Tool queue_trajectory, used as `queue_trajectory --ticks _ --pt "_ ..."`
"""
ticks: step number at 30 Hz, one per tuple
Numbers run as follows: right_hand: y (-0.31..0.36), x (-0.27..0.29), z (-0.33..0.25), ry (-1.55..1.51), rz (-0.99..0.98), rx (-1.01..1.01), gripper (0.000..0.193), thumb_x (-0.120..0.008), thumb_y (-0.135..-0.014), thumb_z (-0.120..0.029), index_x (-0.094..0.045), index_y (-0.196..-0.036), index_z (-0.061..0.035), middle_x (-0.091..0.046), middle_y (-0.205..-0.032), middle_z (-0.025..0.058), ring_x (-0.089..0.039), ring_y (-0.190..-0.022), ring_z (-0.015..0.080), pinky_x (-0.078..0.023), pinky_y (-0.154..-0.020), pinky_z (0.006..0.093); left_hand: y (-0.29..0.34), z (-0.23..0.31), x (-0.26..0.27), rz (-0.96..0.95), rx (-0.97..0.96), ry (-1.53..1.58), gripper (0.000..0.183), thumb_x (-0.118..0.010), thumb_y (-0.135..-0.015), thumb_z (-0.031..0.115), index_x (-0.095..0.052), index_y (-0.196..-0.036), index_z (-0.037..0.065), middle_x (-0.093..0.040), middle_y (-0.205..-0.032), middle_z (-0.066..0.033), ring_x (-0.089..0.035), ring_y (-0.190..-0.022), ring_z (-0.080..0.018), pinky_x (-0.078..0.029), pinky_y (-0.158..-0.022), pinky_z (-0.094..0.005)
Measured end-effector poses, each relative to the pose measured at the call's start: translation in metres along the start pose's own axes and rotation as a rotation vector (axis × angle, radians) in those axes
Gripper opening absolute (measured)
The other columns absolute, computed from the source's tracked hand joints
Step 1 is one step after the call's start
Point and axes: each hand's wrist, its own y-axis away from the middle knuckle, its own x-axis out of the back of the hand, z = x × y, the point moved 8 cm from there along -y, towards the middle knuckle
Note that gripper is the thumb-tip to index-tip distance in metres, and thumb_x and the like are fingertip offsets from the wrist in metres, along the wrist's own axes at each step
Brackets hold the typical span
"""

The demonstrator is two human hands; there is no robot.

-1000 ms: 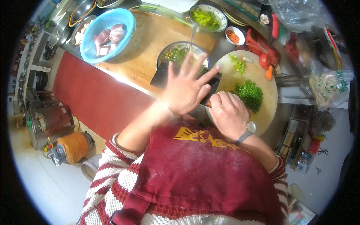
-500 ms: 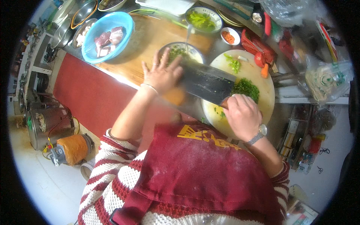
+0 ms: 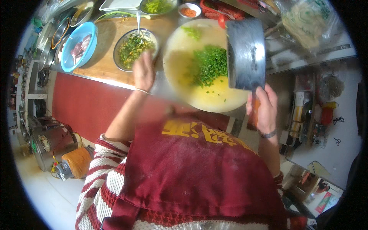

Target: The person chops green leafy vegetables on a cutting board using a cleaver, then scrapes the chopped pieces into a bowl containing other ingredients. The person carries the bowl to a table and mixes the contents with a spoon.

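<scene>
My right hand (image 3: 265, 107) is wrapped round the wooden handle of a cleaver (image 3: 246, 51), its broad dark blade upright over the right side of a round chopping board (image 3: 174, 42). A heap of finely chopped greens (image 3: 210, 66) lies on that board, left of the blade, with a few pale green pieces (image 3: 191, 33) farther back. My left hand (image 3: 144, 73) is empty, fingers stretched out and somewhat blurred, at the near rim of a patterned bowl (image 3: 116, 57). In the bowl are a chopped green and yellow mixture and a metal spoon (image 3: 138, 20).
A wooden board (image 3: 103, 34) lies under the bowl. Left of it stands a blue basin (image 3: 92, 28) with raw meat. Along the back are a bowl of greens (image 3: 158, 7), a small bowl of orange bits (image 3: 189, 10), a tomato (image 3: 222, 21) and a plastic bag (image 3: 308, 23).
The cleaver has swung from over the gap beside the bowl to the right and now stands over the board's right side. My left hand has drawn back from the blade, toward the left.
</scene>
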Motion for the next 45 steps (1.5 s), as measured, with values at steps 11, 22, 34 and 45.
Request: queue_trajectory --ticks 11,22,34,45 --pt "0.052 0.1 0.156 -0.203 0.141 -0.338 0.038 -0.039 -0.104 -0.031 -0.054 -0.083 -0.0029 -0.056 -0.059 0.0075 -0.052 -0.043 0.0184 -0.046 -0.042 0.0335 0.08 0.046 -0.154 -0.106 -0.007 -0.417 0.068 -0.042 -0.103 0.034 -0.019 -0.154 -0.003 -0.018 -0.162 -0.0226 -0.011 -0.152 -0.0354 -0.012 -0.122 -0.0532" --pt "0.005 0.077 0.167 -0.119 0.147 -0.429 0.036 -0.045 -0.103 -0.034 -0.053 -0.084 -0.0048 -0.054 -0.058 0.0058 -0.052 -0.041 0.0188 -0.044 -0.04 0.0336 0.013 0.086 -0.199 -0.188 -0.222 -0.131 0.045 -0.041 -0.104 0.029 -0.052 -0.134 -0.004 -0.052 -0.14 -0.0228 -0.041 -0.137 -0.0386 -0.031 -0.116 -0.046" --pt "0.022 0.012 0.163 0.003 0.071 -0.396 0.034 -0.042 -0.105 -0.028 -0.049 -0.083 -0.0032 -0.054 -0.06 0.0074 -0.051 -0.042 0.0172 -0.043 -0.04 0.0328 0.082 0.087 -0.211 -0.11 0.075 0.486 0.03 -0.05 -0.102 0.019 -0.061 -0.122 0.0 -0.062 -0.114 -0.0234 -0.057 -0.112 -0.0378 -0.042 -0.103 -0.045" --pt "0.036 -0.017 0.157 -0.024 0.093 -0.376 0.036 -0.041 -0.104 -0.027 -0.052 -0.079 -0.0025 -0.054 -0.059 0.0078 -0.05 -0.042 0.0176 -0.042 -0.042 0.0343 0.077 0.101 -0.17 -0.03 -0.048 0.519 0.023 -0.053 -0.1 0.012 -0.063 -0.117 0.0 -0.064 -0.116 -0.0193 -0.06 -0.11 -0.032 -0.046 -0.099 -0.0396"
